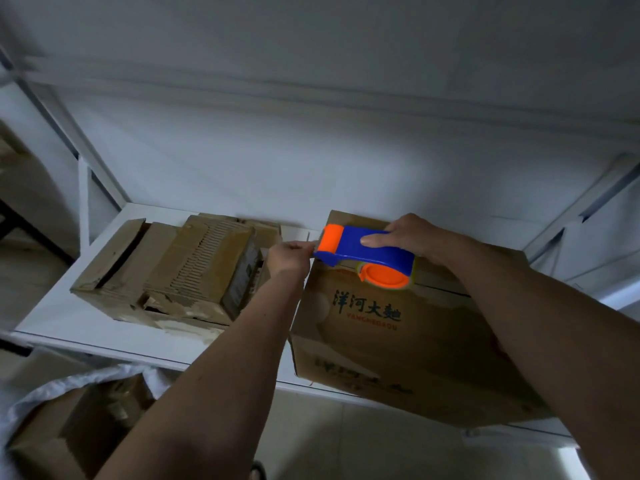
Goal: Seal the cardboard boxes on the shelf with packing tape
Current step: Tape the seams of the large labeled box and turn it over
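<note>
Taping the printed box (398,327) on the shelf (104,337)

Our right hand (408,237) grips the tape dispenser (363,252) atop it; our left hand (289,259) pinches the tape end at its left edge.

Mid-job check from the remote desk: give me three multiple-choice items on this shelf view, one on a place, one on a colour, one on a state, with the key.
1. Where is the tape dispenser?
A. Over the printed box's top
B. On the floor
C. Inside the crushed box

2. What colours is the dispenser?
A. Red and black
B. Blue and orange
C. All white

3. What is the left hand doing?
A. Lying flat on the shelf
B. Hanging idle
C. Pinching at the dispenser's front end

Key: 1 A, the right hand holds it above the printed box; 2 B, blue body with orange roller and hub; 3 C, its fingertips are closed at the orange end, beside the crushed box.
</note>
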